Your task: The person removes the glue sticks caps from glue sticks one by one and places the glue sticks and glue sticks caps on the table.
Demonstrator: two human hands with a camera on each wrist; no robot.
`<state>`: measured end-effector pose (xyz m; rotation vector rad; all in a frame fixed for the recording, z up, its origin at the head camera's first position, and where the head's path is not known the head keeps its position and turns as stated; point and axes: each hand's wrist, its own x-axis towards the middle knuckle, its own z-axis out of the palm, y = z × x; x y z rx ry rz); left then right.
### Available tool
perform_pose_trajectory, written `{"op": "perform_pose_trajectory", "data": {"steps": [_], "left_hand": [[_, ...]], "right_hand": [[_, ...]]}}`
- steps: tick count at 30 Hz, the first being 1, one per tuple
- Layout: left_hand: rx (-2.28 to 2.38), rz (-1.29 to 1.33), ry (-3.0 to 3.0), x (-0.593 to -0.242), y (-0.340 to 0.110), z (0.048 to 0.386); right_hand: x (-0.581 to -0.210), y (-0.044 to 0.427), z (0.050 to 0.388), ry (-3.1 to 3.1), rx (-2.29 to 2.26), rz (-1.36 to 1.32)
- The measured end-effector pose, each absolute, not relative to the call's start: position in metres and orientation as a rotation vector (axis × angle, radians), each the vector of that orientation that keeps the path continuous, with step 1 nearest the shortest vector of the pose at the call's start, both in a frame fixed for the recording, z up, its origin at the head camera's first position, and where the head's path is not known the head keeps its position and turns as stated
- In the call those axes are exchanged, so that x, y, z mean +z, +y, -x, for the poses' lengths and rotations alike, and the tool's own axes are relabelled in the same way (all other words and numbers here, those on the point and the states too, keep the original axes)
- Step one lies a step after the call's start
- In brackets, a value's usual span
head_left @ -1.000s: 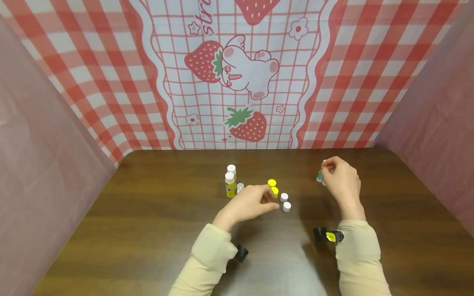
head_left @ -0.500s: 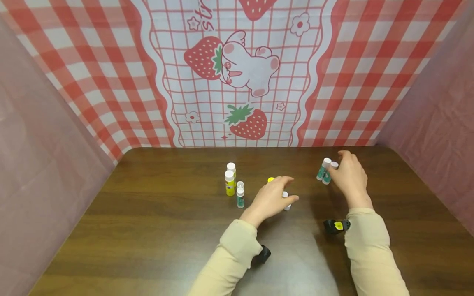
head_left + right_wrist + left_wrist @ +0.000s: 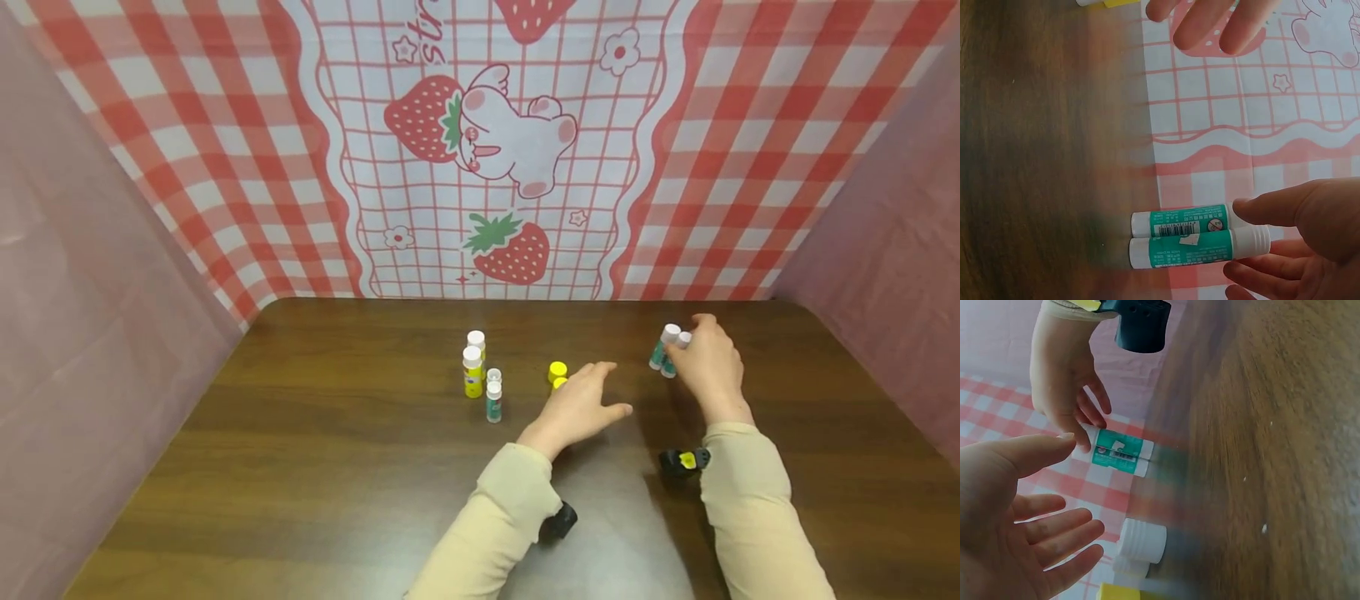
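My left hand (image 3: pixel 573 408), fingers spread and holding nothing, hovers over the table beside two yellow caps (image 3: pixel 557 372). Two white caps (image 3: pixel 1142 540) appear below its fingers in the left wrist view; the head view hides them. Two green-labelled tubes with white tops (image 3: pixel 662 350) stand side by side at the right. My right hand (image 3: pixel 708 367) is beside their tops. In the right wrist view its thumb is at the top end of one tube (image 3: pixel 1188 219) and its fingers are near the other (image 3: pixel 1191 249), without a visible firm grip.
Left of centre stand two yellow bottles with white caps (image 3: pixel 472 379), one behind the other. Close to them are a small green-labelled tube (image 3: pixel 493 406) and another white-topped piece (image 3: pixel 494 377). A checked cloth (image 3: pixel 712 167) hangs behind the brown table (image 3: pixel 300 483).
My left hand has moved right, past the yellow caps, uncovering the small green tube. My right hand has shifted right from in front of the two green tubes, which now show more.
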<state>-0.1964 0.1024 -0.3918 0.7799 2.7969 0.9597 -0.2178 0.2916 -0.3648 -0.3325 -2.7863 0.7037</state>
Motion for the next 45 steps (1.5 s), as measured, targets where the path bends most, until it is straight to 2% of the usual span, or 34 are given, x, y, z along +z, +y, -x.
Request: {"op": "perform_pose_trajectory", "data": {"steps": [26, 37, 45], "left_hand": [[0.980, -0.730, 2.758, -0.399, 0.141, 0.212], [0.983, -0.834, 2.870, -0.397, 0.144, 0.208], [1.101, -0.802, 2.990, -0.395, 0.142, 0.205]], "right_hand": [[-0.368, 0.294, 0.209, -2.743, 0.580, 0.223], [-0.351, 0.277, 0.184, -2.799, 0.618, 0.094], [-0.339, 0.267, 0.172, -2.882, 0.547, 0.045]]}}
